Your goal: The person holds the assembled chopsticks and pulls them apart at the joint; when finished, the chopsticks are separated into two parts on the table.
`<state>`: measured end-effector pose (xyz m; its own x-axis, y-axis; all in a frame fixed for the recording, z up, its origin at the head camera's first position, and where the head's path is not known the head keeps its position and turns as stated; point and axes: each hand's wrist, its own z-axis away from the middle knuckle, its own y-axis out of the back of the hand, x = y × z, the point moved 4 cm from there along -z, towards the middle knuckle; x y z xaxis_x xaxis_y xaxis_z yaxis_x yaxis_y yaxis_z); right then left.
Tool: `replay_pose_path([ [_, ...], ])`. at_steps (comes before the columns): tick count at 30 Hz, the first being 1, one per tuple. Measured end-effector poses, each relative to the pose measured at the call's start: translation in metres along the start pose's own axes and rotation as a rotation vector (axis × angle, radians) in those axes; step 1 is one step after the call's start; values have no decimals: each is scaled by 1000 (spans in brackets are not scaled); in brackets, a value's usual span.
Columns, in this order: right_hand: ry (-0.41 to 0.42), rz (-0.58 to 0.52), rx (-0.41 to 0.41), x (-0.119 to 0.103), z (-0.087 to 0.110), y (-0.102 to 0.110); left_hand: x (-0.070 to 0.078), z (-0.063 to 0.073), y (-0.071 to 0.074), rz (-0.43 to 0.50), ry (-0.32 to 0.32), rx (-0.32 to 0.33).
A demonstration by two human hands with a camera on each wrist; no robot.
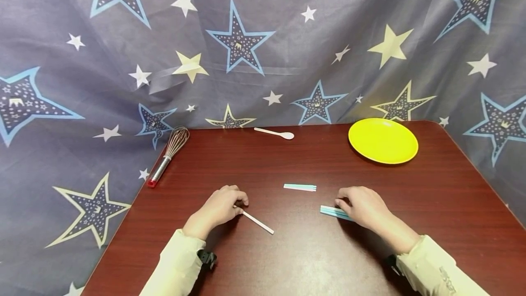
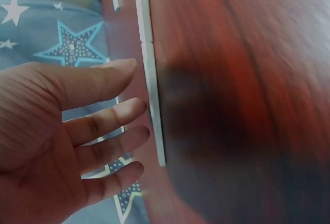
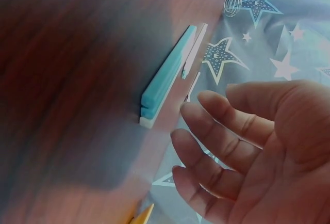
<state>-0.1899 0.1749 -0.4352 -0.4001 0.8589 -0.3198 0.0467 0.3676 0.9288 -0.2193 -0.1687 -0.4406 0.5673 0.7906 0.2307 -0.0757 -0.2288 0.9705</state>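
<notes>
My left hand (image 1: 222, 204) is over the left part of a thin white stick (image 1: 258, 222) that lies slanted on the table. In the left wrist view the relaxed fingers (image 2: 111, 115) reach beside the white stick (image 2: 154, 100), which shows a seam partway along. My right hand (image 1: 361, 204) is at a bundle of teal and white sticks (image 1: 334, 212), covering its right end in the head view. The right wrist view shows the bundle (image 3: 165, 79) lying on the table, apart from the loosely bent fingers. Farther back lies a second teal and white bundle (image 1: 300, 187).
On the dark red table (image 1: 230, 163), a whisk (image 1: 168, 156) lies along the left edge and a white spoon (image 1: 274, 133) at the back edge. A yellow plate (image 1: 383, 141) sits at the back right. Behind the table hangs a star-patterned cloth (image 1: 279, 49).
</notes>
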Motion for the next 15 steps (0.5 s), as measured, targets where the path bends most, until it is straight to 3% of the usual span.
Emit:
replay_pose_path([
  [3,6,0,4,-1,-1,-1,-3,5,-3,7,13,-25],
  [9,23,-7,0,-6,-3,-4,2,8,-10,-37,-9,30],
  [15,32,-9,14,-9,-4,-4,6,9,-12,-91,-27,30],
])
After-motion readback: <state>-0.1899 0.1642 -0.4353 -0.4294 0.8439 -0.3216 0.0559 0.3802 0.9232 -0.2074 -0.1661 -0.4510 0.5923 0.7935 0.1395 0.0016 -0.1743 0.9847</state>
